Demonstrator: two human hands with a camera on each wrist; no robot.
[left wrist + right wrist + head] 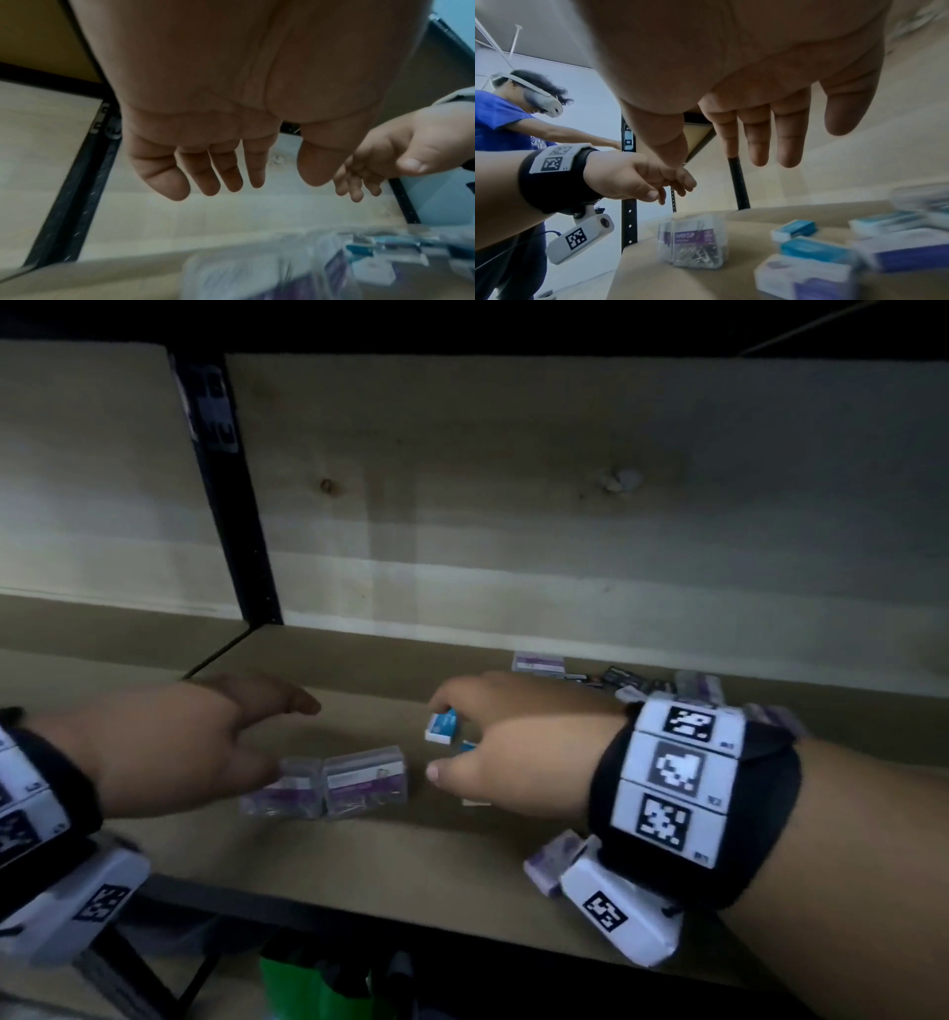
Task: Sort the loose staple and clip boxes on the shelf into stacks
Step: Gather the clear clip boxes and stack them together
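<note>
Now both hands are hovering above the shelf [359,865], holding nothing: left hand [195,742] fingers relaxed over clear clip boxes [359,780], right hand [518,742] fingers loosely spread over blue boxes [442,725].

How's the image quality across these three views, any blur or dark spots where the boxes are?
Head view: dim and underexposed, the shelf shadowed in front, the clear clip boxes soft. Left wrist view: the open left hand is fairly sharp, but the boxes below it are smeared by motion blur. Right wrist view: brighter; the clip box label is readable, while the blue boxes nearest the lens are blurred.
</note>
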